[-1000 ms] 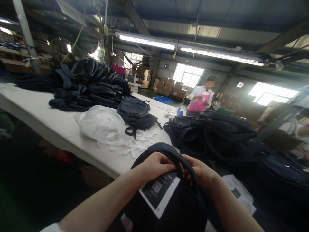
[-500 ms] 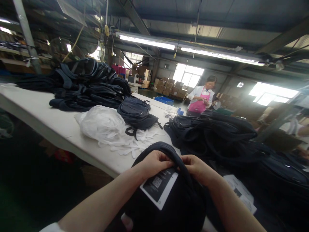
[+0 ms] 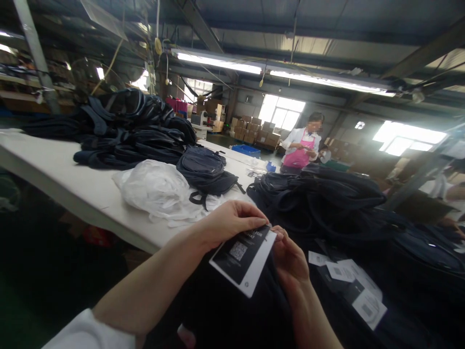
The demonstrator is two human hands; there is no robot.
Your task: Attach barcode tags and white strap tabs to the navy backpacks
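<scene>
A black-and-white hang tag (image 3: 242,259) with a QR code lies tilted over a dark bag (image 3: 228,310) close in front of me. My left hand (image 3: 232,220) pinches at the tag's upper edge, thumb and fingertips together. Just right of it, my right hand (image 3: 290,257) is closed, its thumb and fingers meeting at the tag's top corner. Whatever fine cord or fastener sits between the fingertips is too small to make out. Most of the bag is in deep shadow, and my hands cover its top.
On the white table (image 3: 90,194) lie a crumpled clear plastic bag (image 3: 154,186), a small navy backpack (image 3: 201,165) and a pile of backpacks (image 3: 134,131). More dark bags (image 3: 319,194) are heaped at right, near several loose tags (image 3: 366,305). A person in a pink apron (image 3: 298,157) stands beyond.
Both hands have come off the bag's looped handle and raised the tag slightly. The handle has dropped from sight. More loose tags show at right.
</scene>
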